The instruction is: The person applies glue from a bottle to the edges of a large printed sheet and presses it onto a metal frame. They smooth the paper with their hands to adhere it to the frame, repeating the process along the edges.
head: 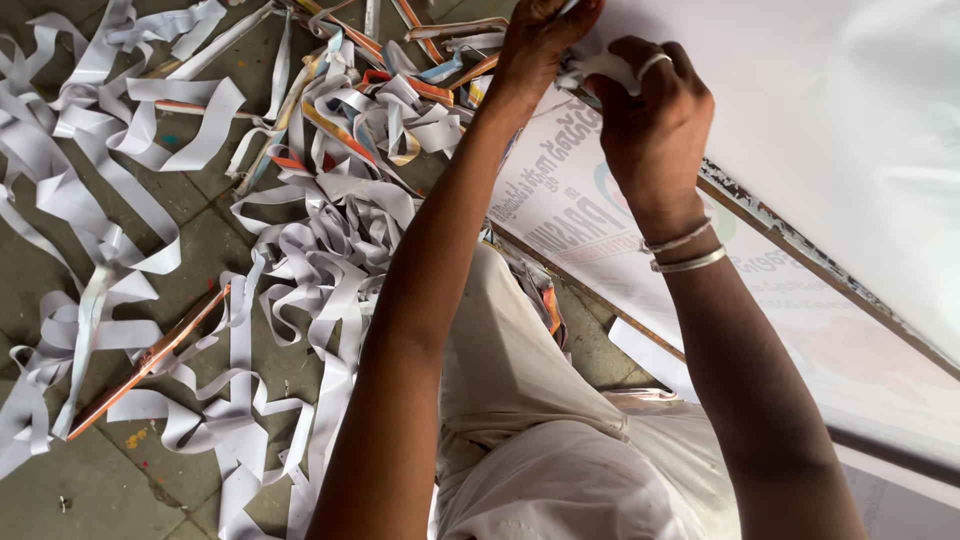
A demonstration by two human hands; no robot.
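Nearest the lens, at bottom centre: a lap in pale cloth (540, 450), two bare forearms rising from it toward the top of the frame. At the top right, right hand (655, 125), fingers curled tight and pinching a small folded bit of white sheet (600, 68) between thumb and forefinger, a ring on one finger, two thin bangles (685, 250) at the wrist. Just left of it, touching, left hand (540, 40), fingertips partly cut off by the top edge, seemingly pressed down on the same white edge; how far closed, cannot tell. Hands set close together, probably to keep the sheet taut at one spot while it is gripped. Under both hands, a large white banner sheet (820, 120) spreading across the upper right, laid over a worn wooden edge (780, 225) running diagonally, with a printed panel (570, 200) below it. Further out, filling the left half: a heap of curled white strips (330, 240) with some orange and blue ones on a grey tiled floor (100, 490), likely offcuts dropped beside the work.
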